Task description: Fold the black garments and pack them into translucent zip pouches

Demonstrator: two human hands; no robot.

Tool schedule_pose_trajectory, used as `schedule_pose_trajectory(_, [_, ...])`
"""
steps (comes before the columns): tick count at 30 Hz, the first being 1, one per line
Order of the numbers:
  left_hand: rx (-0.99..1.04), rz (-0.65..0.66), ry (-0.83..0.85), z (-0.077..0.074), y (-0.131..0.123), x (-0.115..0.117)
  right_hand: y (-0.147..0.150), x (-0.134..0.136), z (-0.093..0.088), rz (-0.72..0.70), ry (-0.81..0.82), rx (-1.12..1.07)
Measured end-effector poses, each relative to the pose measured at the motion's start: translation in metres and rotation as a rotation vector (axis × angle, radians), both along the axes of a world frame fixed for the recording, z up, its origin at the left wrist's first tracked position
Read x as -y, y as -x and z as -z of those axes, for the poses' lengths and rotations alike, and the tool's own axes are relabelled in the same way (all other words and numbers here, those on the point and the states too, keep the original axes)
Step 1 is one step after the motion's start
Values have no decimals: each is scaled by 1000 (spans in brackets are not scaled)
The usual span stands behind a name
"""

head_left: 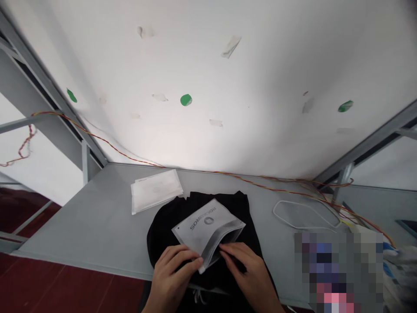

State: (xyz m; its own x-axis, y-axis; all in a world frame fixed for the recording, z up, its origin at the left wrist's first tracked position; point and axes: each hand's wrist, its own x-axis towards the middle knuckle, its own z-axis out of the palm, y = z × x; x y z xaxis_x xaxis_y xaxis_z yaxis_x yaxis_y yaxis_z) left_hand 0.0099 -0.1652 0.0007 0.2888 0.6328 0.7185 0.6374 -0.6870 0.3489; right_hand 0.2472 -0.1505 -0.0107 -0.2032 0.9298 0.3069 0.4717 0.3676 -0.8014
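A frosted zip pouch [208, 219] printed "ROCKBROS" lies upside down to me, with its mouth gaping toward me. Beneath it is a folded black cloth item [163, 230], perhaps a garment, with a drawstring-like white cord at its near edge. My left hand [172, 274] pinches the pouch's near left corner, by the zip slider, between thumb and fingers. At the opening's right side, my right hand [247, 274] has its fingertips closed on the edge of the mouth. The inside of the pouch is dark and hard to make out.
Several flat white pouches [156, 189] are stacked at the back left of the grey table [81, 226]. Red and yellow twisted wires [247, 179] run along the back wall. A white cord loop [286, 224] lies at right, near a pixelated area. Metal frames stand on both sides.
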Motion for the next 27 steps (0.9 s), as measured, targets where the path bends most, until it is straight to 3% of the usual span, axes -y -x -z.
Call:
schedule_pose_trajectory(6, [15,6,19,11,-6,0,8,-10,2,-97,-146,297])
schedule_pose_trajectory(11, [80,-9,20,0,-10,2,2,6,-1,5,-385,177])
schedule_pose_trajectory(14, [117,29,-8,-8,-16,1,8,16,-10,-3,-498,130])
schedule_pose_trajectory(19, [140,69,-35,-4,-19,2,20,16,-19,0,-591,124])
schedule_pose_trajectory(22, [119,96,-43,2,-13,4,10,9,-15,32,-646,202])
schedule_pose_trajectory(27, [121,78,-51,0,8,8,-31,-5,-3,170,-700,322])
